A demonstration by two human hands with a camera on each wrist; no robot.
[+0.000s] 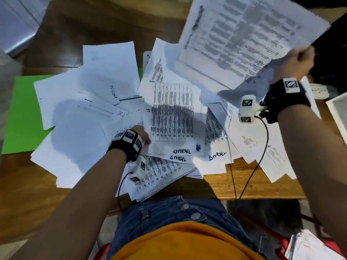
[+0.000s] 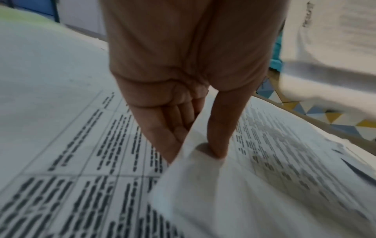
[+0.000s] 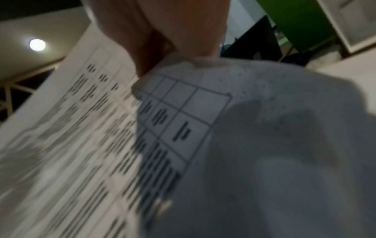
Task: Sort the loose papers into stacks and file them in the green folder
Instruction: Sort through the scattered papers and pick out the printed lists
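Note:
Loose printed papers lie scattered over a wooden table. The green folder lies flat at the left, mostly covered by blank-side sheets. My right hand grips a few printed sheets by their edge and holds them up above the pile. My left hand is down at the pile's middle, pinching the corner of a table-printed sheet between thumb and fingers, with that corner lifted off the sheet below.
A white power strip and a white tray edge sit at the right. A stack of papers rests on a red seat at lower right. The table's near edge is by my lap. Wrist-camera cables hang over it.

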